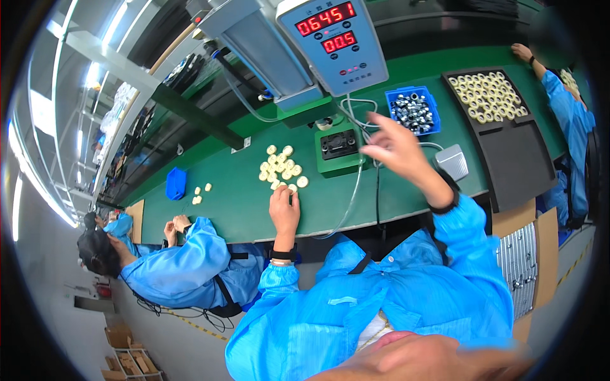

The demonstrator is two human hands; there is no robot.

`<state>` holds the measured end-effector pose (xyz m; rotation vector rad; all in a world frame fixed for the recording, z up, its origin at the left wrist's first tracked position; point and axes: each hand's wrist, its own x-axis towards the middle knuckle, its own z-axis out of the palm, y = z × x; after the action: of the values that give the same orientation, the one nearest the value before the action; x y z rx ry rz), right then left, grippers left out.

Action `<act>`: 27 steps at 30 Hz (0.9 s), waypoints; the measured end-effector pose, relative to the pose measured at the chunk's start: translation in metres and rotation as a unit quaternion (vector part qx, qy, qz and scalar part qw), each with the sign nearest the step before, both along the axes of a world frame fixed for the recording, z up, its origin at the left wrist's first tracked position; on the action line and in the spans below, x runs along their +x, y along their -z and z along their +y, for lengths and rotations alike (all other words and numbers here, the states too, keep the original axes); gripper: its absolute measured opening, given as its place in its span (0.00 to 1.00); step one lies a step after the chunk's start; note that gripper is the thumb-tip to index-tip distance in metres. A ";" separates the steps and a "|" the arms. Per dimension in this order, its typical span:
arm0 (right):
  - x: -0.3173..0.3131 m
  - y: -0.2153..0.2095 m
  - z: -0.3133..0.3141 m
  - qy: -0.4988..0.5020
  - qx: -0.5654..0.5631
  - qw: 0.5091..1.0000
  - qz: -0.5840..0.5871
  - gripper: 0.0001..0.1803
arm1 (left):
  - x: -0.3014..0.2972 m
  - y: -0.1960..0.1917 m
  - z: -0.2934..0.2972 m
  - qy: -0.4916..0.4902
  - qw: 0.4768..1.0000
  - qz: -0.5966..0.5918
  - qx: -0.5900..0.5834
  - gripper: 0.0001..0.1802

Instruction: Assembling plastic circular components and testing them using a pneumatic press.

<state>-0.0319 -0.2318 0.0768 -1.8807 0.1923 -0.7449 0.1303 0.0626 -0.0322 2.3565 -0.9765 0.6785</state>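
My left hand (pixel 284 210) rests on the green bench at the near edge of a loose pile of small cream rings (pixel 281 167), its fingertips touching the closest ones. Whether it pinches one I cannot tell. My right hand (pixel 395 147) is raised and blurred above the bench, to the right of the small green press fixture (pixel 340 150) with its black nest. Its fingers are spread and I see nothing in them. A blue bin of small metal parts (pixel 413 110) sits just beyond the right hand.
A grey machine with a red-digit counter panel (pixel 335 39) hangs over the fixture. A black tray of cream rings (pixel 490 96) lies at right, a grey pedal-like block (pixel 452 161) beside my right wrist. Co-workers in blue sit at left (pixel 184 263) and far right (pixel 569 114).
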 end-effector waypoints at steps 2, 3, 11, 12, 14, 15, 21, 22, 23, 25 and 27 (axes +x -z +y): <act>0.044 -0.020 0.009 -0.057 -0.078 0.995 -0.002 0.39 | 0.002 0.003 0.002 0.011 1.000 -0.010 -0.019 0.08; 0.073 0.001 0.005 -0.045 -0.072 0.996 -0.023 0.38 | 0.001 0.000 0.000 0.016 1.000 -0.016 -0.021 0.08; 0.116 0.011 0.012 -0.076 0.014 0.997 0.029 0.25 | -0.001 -0.001 0.005 0.036 0.999 -0.002 -0.018 0.08; 0.115 0.017 0.010 -0.059 -0.032 0.997 0.036 0.25 | -0.002 -0.004 0.004 0.035 0.999 0.006 -0.016 0.08; 0.101 0.029 0.002 -0.046 -0.084 0.994 0.050 0.23 | -0.002 -0.005 0.004 0.042 0.999 0.016 -0.017 0.08; 0.090 0.025 -0.004 -0.043 -0.088 0.994 0.053 0.23 | -0.002 -0.004 0.007 0.044 0.999 0.019 -0.022 0.08; 0.002 0.022 -0.098 0.099 -0.039 0.990 0.088 0.17 | -0.001 -0.001 0.014 0.029 0.992 0.089 -0.087 0.07; -0.018 0.019 -0.116 0.128 -0.017 0.987 0.097 0.17 | -0.002 -0.003 0.014 0.029 0.993 0.082 -0.086 0.07; -0.044 0.018 -0.136 0.163 0.007 0.981 0.104 0.18 | -0.001 -0.003 0.011 0.035 0.992 0.083 -0.086 0.07; -0.095 0.037 -0.187 0.283 -0.027 0.949 0.137 0.20 | 0.000 -0.003 0.009 0.040 0.989 0.103 -0.094 0.07; -0.145 0.055 -0.231 0.409 -0.077 0.891 0.182 0.21 | 0.001 -0.003 0.008 0.043 0.989 0.104 -0.092 0.07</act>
<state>-0.1767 -0.4632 0.0222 -2.0661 1.2563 -0.9629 0.1310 0.0711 -0.0295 2.1601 -0.8787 0.4589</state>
